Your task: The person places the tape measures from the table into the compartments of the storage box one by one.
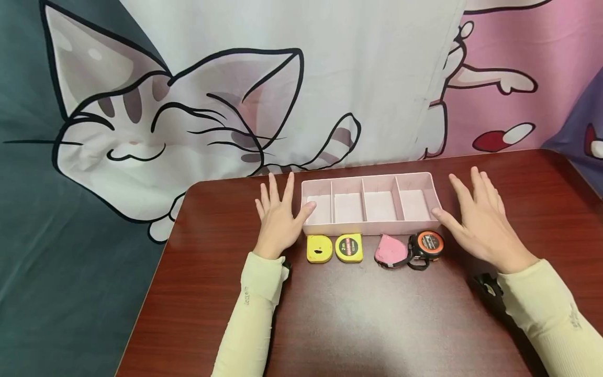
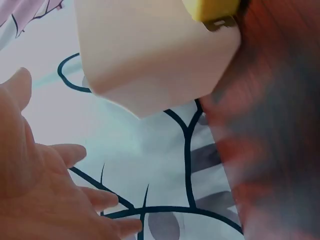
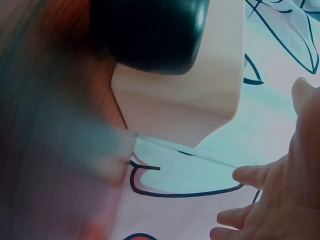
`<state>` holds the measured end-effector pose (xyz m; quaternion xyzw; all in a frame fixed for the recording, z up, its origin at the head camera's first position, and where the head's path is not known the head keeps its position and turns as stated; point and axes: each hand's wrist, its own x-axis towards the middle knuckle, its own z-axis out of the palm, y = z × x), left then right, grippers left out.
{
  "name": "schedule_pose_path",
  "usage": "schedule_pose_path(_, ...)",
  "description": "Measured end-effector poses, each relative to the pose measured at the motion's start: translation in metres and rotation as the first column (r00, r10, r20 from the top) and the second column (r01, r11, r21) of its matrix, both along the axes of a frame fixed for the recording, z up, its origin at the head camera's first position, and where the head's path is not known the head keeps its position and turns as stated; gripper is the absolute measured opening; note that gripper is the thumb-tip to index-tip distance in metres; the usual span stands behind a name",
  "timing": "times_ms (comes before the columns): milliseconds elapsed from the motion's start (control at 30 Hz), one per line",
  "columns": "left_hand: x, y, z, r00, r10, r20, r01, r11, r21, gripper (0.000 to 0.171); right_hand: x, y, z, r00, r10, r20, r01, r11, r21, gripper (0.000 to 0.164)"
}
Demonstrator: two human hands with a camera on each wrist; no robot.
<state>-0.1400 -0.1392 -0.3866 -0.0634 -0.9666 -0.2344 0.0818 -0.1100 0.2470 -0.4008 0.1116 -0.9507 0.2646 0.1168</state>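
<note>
A pale pink tray [image 1: 372,229] with several compartments in a row lies near the table's back edge. My left hand [image 1: 278,222] is spread at its left end, thumb at the tray's corner. At the right end my right hand [image 1: 482,230] is spread too, its thumb beside the front corner. In front of the tray stand a plain yellow tape measure [image 1: 320,248], a yellow tape measure with a dark label [image 1: 348,247], a pink tape measure [image 1: 392,250] and a black and orange one [image 1: 428,242]. Both palms [image 2: 30,190] [image 3: 285,190] face the tray's ends with fingers apart.
The brown wooden table [image 1: 358,324] reflects light at its front. Behind its back edge hangs a curtain [image 1: 377,78] printed with a cartoon cat. Dark bands with cameras [image 1: 489,285] sit at the wrists below pale sleeves.
</note>
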Motion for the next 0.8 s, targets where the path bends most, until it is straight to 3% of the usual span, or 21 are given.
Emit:
schedule_pose_path(300,-0.008,0.012,-0.004,0.995,-0.103,0.016,0.103,0.994,0.024,0.082,0.009,-0.003,-0.002,0.999,0.045,-0.003,-0.045,0.999,0.012,0.074)
schedule_pose_path(600,-0.015,0.020,-0.007,0.976,-0.212,0.041,0.213,0.977,-0.027,0.085,0.018,-0.007,-0.001,0.993,0.111,-0.036,-0.110,0.994,0.021,0.077)
schedule_pose_path(800,-0.019,0.025,-0.014,0.961,-0.271,0.061,0.274,0.960,-0.064,0.090,0.026,-0.013,0.001,0.992,0.126,-0.005,-0.126,0.992,0.016,0.077)
